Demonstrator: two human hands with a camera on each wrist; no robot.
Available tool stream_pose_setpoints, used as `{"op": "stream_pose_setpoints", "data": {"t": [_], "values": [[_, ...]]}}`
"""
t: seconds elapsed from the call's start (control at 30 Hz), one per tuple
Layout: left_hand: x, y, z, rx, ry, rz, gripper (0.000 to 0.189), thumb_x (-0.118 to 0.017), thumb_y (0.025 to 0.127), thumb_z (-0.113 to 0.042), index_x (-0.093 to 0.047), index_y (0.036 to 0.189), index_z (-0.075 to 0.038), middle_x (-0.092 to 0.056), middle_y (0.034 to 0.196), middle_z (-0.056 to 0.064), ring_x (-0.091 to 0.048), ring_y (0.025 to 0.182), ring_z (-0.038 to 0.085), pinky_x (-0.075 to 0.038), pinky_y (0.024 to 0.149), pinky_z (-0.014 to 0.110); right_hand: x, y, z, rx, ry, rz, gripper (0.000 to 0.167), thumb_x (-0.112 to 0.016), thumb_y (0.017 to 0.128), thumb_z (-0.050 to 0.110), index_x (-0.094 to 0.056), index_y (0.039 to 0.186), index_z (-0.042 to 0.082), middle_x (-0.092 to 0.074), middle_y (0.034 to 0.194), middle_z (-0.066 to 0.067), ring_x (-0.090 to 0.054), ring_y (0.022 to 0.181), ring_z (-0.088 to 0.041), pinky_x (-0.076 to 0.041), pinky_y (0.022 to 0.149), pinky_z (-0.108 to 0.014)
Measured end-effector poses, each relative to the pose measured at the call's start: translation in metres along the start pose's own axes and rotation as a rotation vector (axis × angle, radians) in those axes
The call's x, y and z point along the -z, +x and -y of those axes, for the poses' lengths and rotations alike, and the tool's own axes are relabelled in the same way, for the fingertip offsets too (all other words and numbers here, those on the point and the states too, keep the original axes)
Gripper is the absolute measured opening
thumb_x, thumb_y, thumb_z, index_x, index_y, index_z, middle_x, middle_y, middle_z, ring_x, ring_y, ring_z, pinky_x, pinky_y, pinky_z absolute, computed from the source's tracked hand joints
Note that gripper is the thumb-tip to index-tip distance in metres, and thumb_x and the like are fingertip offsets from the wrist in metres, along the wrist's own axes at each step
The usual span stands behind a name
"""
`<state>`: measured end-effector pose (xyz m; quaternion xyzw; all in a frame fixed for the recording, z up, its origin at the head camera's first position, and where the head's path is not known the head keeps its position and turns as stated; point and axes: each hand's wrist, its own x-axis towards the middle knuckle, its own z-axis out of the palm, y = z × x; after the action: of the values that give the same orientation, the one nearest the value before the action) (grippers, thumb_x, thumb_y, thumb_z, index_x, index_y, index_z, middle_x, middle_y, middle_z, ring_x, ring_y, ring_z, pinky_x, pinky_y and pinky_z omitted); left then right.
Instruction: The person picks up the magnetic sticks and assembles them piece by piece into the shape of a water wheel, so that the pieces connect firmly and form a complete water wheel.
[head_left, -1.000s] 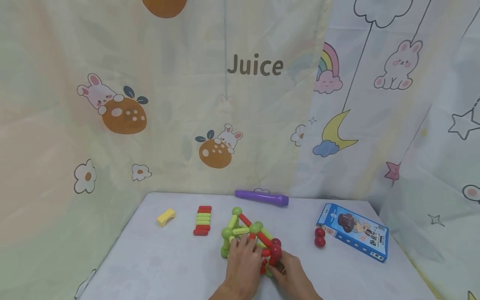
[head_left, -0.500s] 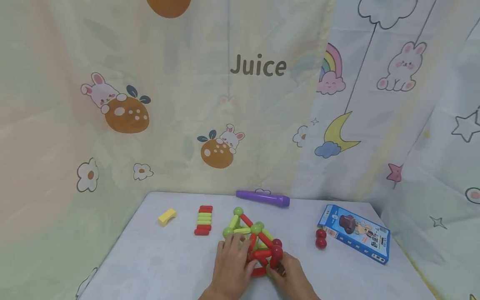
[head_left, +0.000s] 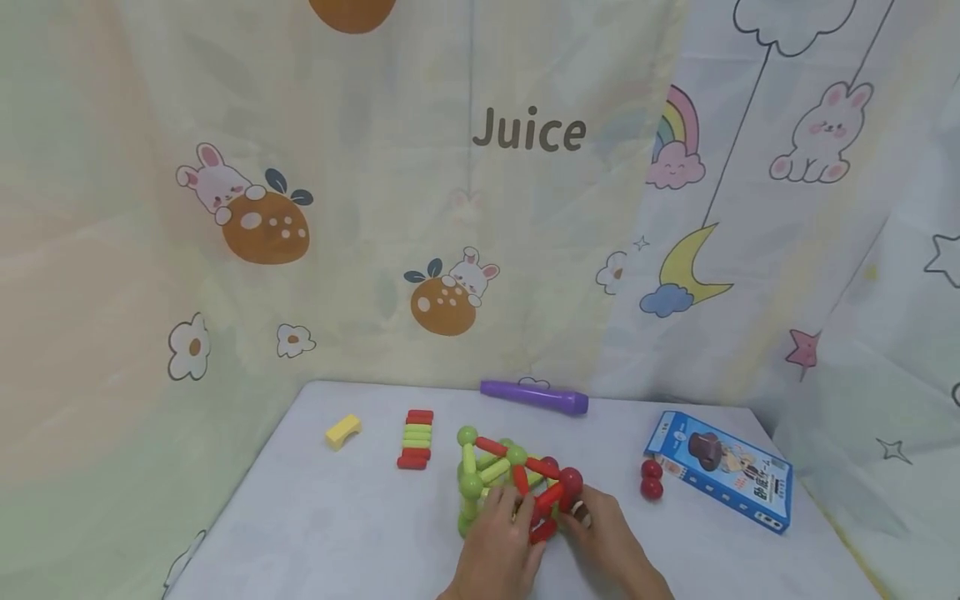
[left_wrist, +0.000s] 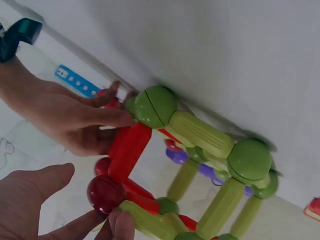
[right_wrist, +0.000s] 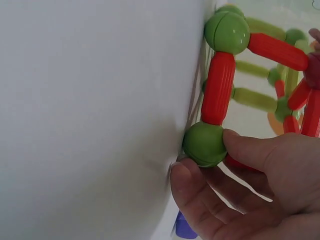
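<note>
A ball-and-rod construction toy frame [head_left: 516, 456] stands on the white table, made of green and dark red balls joined by light green and red rods. My left hand [head_left: 495, 542] holds its near side. In the left wrist view, the left fingers [left_wrist: 122, 225] curl at a dark red ball [left_wrist: 106, 194] and the light green rod beside it, the thumb lifted away. My right hand [head_left: 611, 542] pinches a green corner ball [right_wrist: 204, 145] between thumb and forefinger, low by the table surface. A red rod [right_wrist: 218, 89] joins that ball to another green one.
Red and light green rods [head_left: 417, 433] lie in a row left of the frame, beyond them a yellow arch block [head_left: 343, 432]. A purple tube-like object [head_left: 534, 397] lies at the back. Right are two red balls [head_left: 652, 481] and a blue box [head_left: 723, 471]. Printed curtains hang behind.
The frame has turned, its red ball corner shifting up and right. My left hand moved left, then back right with a new hold on the near side. The right hand stays at its corner.
</note>
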<state>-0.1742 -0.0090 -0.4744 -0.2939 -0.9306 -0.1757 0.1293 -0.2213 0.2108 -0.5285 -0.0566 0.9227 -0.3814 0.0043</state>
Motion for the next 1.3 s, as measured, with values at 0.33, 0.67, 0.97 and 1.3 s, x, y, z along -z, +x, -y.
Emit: {"op": "stream_pose_setpoints", "data": {"t": [0.33, 0.67, 0.97, 1.3], "values": [[0.021, 0.013, 0.036, 0.139, -0.284, -0.294, 0.036, -0.076, 0.103, -0.034, -0.073, 0.128, -0.009, -0.067, 0.127, 0.002, -0.063, 0.118, 0.018, -0.06, 0.095, 0.036, 0.019, 0.015, -0.013, 0.036, -0.003, -0.011, 0.035, -0.081, 0.094, 0.003, -0.07, 0.128, 0.006, -0.076, 0.108, -0.001, -0.071, 0.098, -0.021, -0.063, 0.083, -0.037], [-0.001, 0.03, 0.113, 0.662, -0.584, 0.11, 0.096, -0.015, 0.108, -0.075, -0.053, 0.148, 0.004, -0.065, 0.094, 0.016, -0.064, 0.08, 0.029, -0.053, 0.069, 0.042, 0.026, 0.015, -0.006, -0.28, 0.448, 0.162, 0.097, -0.026, 0.11, 0.072, -0.045, 0.15, -0.014, -0.067, 0.121, -0.022, -0.067, 0.097, -0.028, -0.065, 0.071, -0.044], [-0.012, 0.03, 0.114, 0.643, -0.794, 0.16, 0.092, -0.008, 0.108, -0.074, -0.069, 0.102, -0.005, -0.067, 0.072, 0.014, -0.066, 0.06, 0.025, -0.054, 0.056, 0.035, 0.02, 0.018, 0.016, -0.369, 0.501, 0.145, 0.098, -0.036, 0.106, 0.075, -0.047, 0.15, -0.012, -0.06, 0.125, -0.026, -0.063, 0.102, -0.035, -0.065, 0.077, -0.047], [-0.007, 0.018, 0.103, 0.522, -0.797, 0.004, 0.072, -0.016, 0.115, -0.062, -0.057, 0.097, -0.006, -0.055, 0.09, 0.013, -0.053, 0.077, 0.024, -0.045, 0.069, 0.035, 0.024, 0.01, 0.023, -0.318, 0.358, 0.1, 0.081, -0.061, 0.105, 0.058, -0.051, 0.151, -0.008, -0.069, 0.133, -0.021, -0.071, 0.11, -0.031, -0.059, 0.097, -0.058]]}}
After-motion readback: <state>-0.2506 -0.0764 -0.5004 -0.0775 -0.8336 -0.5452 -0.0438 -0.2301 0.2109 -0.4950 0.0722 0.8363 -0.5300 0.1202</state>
